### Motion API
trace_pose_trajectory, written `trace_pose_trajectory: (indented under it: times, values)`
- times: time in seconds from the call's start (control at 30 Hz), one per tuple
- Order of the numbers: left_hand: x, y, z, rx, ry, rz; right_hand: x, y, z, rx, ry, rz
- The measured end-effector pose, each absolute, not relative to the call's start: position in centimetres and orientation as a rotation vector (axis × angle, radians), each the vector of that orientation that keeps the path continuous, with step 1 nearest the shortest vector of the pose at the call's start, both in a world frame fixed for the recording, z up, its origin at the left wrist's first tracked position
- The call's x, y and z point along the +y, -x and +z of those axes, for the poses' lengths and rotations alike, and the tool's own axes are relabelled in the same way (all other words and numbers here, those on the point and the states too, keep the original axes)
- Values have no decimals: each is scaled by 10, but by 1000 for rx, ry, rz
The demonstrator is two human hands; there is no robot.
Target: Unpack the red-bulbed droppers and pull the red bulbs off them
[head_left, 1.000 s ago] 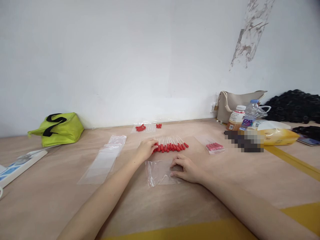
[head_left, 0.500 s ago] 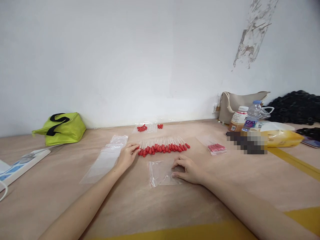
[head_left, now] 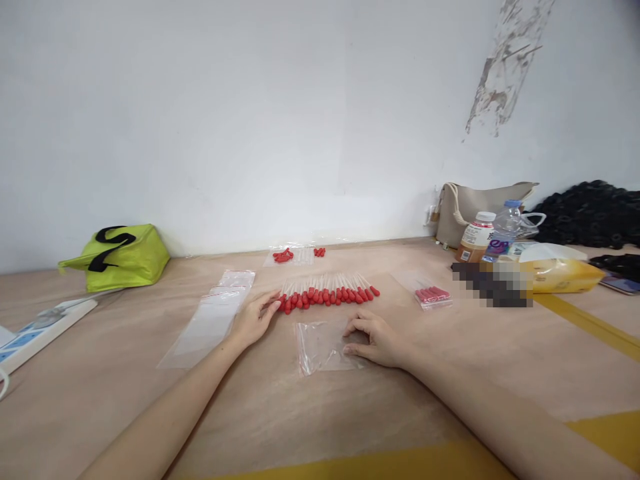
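Note:
Several droppers with red bulbs point(head_left: 325, 295) and thin pale stems lie side by side, bulbs towards me. At the row's left end, my left hand point(head_left: 254, 319) is closed, with thumb and fingers pinching a red-bulbed dropper; its stem is mostly hidden. In front of the row a clear zip bag point(head_left: 320, 347) lies flat, its zip edge to the left. My right hand point(head_left: 373, 339) rests on the bag's right part, fingers curved and thumb apart from them, with nothing visible between.
Flat zip bags point(head_left: 205, 327) lie on the left. A filled bag with red bulbs point(head_left: 433, 295) sits to the right, and bagged droppers point(head_left: 283, 255) lie by the wall. Further out are a green pouch point(head_left: 130, 257), power strip point(head_left: 45, 333), bottles point(head_left: 477, 237) and a yellow packet point(head_left: 563, 270).
My left hand has shifted slightly at the row's left end, its thumb now closer over the red bulb. My right hand and the clear bag have stayed put.

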State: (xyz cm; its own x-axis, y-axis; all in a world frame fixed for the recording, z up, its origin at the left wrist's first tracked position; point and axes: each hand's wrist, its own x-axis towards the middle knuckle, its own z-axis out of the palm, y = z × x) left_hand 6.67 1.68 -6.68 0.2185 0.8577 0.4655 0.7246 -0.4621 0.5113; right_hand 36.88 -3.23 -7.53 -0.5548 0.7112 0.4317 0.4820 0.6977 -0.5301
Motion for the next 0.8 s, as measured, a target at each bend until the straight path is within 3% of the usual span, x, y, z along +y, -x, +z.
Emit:
trace_pose_trajectory:
  times: [0.5, 0.8]
  values:
    - [31, -66, -76, 1364, -1914, 1328, -33, -369, -75, -2273, 919, 467]
    - [25, -70, -73, 1447, -1959, 1258, -32, -369, -75, -2276, 914, 474]
